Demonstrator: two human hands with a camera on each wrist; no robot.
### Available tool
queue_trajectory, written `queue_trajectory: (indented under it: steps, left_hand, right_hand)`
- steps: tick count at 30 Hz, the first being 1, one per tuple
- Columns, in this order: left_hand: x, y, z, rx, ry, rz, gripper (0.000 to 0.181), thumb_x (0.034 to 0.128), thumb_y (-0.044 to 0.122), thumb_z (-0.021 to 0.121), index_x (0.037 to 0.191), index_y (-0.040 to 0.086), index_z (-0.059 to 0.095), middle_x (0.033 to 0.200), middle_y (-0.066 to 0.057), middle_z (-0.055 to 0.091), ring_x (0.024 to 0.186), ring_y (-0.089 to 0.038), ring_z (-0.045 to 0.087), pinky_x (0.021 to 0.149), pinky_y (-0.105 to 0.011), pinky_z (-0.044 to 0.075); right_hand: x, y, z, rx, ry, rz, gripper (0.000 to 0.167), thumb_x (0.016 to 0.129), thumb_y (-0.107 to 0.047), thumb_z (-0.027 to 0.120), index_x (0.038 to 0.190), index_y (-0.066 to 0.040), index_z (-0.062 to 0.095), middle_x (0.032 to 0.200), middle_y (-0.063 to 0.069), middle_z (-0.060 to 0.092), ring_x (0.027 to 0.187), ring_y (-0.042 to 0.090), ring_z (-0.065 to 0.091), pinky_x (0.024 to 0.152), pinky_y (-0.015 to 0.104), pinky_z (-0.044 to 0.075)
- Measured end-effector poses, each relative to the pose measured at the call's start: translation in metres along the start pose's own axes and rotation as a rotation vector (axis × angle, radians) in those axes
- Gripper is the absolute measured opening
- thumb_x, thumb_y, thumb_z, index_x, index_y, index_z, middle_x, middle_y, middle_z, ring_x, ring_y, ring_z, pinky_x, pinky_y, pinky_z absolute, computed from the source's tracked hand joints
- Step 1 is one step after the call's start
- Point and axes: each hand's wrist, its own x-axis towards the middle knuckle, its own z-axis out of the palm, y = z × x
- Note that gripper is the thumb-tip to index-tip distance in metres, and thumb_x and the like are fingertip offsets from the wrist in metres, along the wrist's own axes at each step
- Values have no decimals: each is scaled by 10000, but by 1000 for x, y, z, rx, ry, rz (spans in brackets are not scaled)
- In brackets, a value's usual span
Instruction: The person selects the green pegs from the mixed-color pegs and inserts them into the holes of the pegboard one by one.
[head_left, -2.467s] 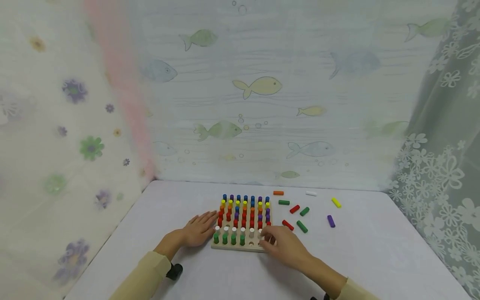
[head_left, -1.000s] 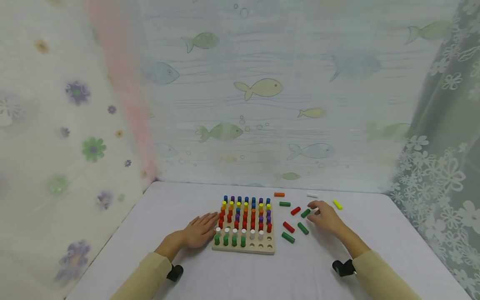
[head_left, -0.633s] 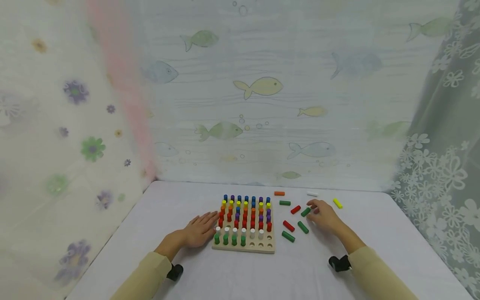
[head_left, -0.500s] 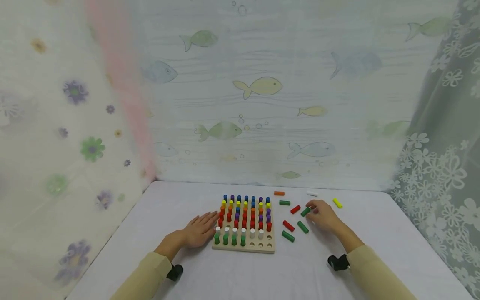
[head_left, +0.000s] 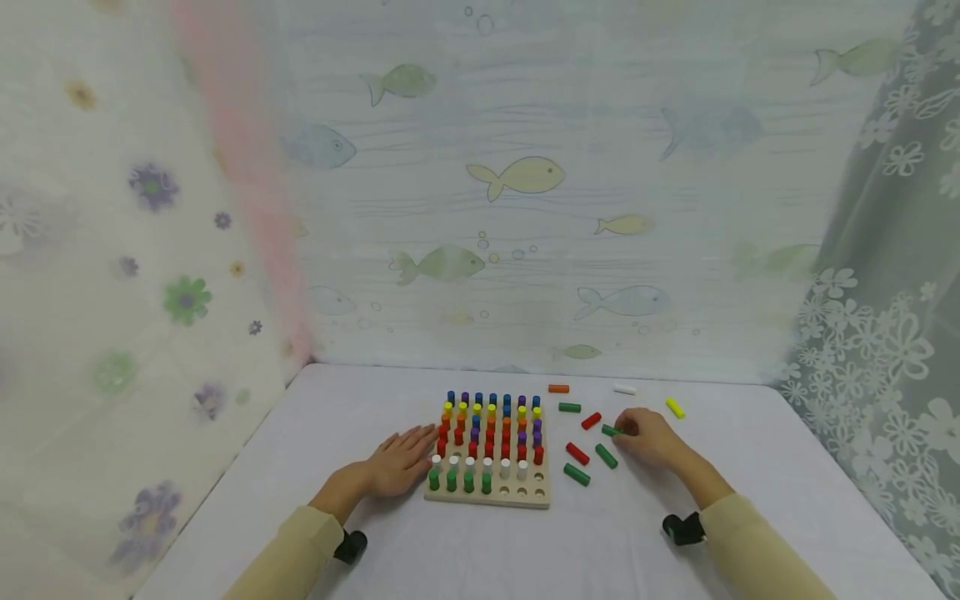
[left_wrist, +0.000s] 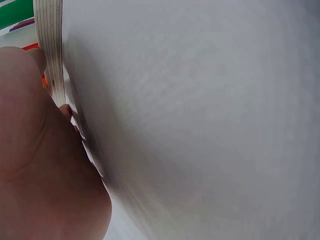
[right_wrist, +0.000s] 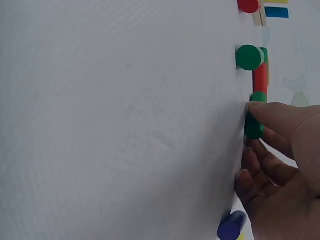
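Observation:
My right hand (head_left: pixel 648 436) is over the table to the right of the pegboard, pinching a green peg (right_wrist: pixel 255 122) between thumb and fingertips. That peg lies at the tabletop. Below the same hand in the right wrist view sits a purple-blue peg (right_wrist: pixel 231 226), hidden in the head view. My left hand (head_left: pixel 397 462) rests flat with straight fingers against the left edge of the wooden pegboard (head_left: pixel 487 498). Rows of coloured pegs stand upright in the board; several holes at its front right are bare, and one hole farther left too.
Loose pegs lie on the white cloth: two red, including one red peg (head_left: pixel 577 453), several green, including a front green peg (head_left: pixel 577 475), an orange peg (head_left: pixel 558 388), a white peg (head_left: pixel 625 389) and a yellow peg (head_left: pixel 676 407). A patterned curtain (head_left: pixel 480 217) hangs behind the table.
My right hand has gone from the board's front right corner out to the loose pegs, and its fingers have closed on a green peg. The left hand stays put.

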Motion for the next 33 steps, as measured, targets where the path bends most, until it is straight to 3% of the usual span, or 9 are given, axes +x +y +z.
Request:
queue_trajectory:
  steps: [6,10,13,17,22,27,33]
  left_hand:
    - [-3,7,-5,20,-14,-29,646,1097,400,397,1638,96,216,1709,-97,182,1576,-333,121,1246,-599,72]
    - [2,-2,3,12,13,-20,647,1095,414,385,1641,112,214,1711,-85,179,1578,-328,116,1246,-599,69]
    - [1,0,2,10,19,-18,640,1097,407,382,1641,114,215,1711,-77,183,1578,-321,121,1248,-592,74]
    - [-3,6,-2,9,1,-17,650,1099,416,380,1642,105,204,1711,-96,176,1576,-339,116,1244,-605,65]
    - [4,-5,6,16,13,-12,653,1093,429,380,1644,122,209,1713,-79,176,1578,-325,117,1246,-600,63]
    - [8,-11,10,16,35,-6,638,1095,410,382,1640,119,221,1709,-76,188,1575,-324,132,1242,-607,76]
    - [9,-12,10,24,32,-4,647,1095,423,377,1640,112,219,1710,-84,186,1576,-327,127,1242,-609,72]
  right_hand:
    - [-3,-1,-3,-26,-25,-35,157,953,-108,702,1051,10,672,920,45,636,849,194,553,771,356,508]
    - [-8,-5,-7,-25,-35,-38,149,968,-97,680,1061,19,671,952,53,656,871,198,577,815,397,544]
    - [-13,-6,-10,-25,-24,-57,148,972,-80,670,1067,33,674,966,59,670,879,202,595,824,415,560]
    - [-16,-5,-10,-13,9,-84,138,963,-84,690,1053,20,692,939,38,683,852,175,606,776,345,559]
    - [-24,-7,-9,2,96,-124,123,942,-93,722,1037,-16,719,903,1,688,825,157,597,706,262,527]
    - [-31,-14,-8,40,177,-118,119,933,-100,741,1034,-40,725,880,-15,673,823,167,591,680,243,520]
    - [-39,-25,-9,102,195,-110,124,925,-117,756,1031,-62,721,883,-18,669,830,167,593,689,239,529]
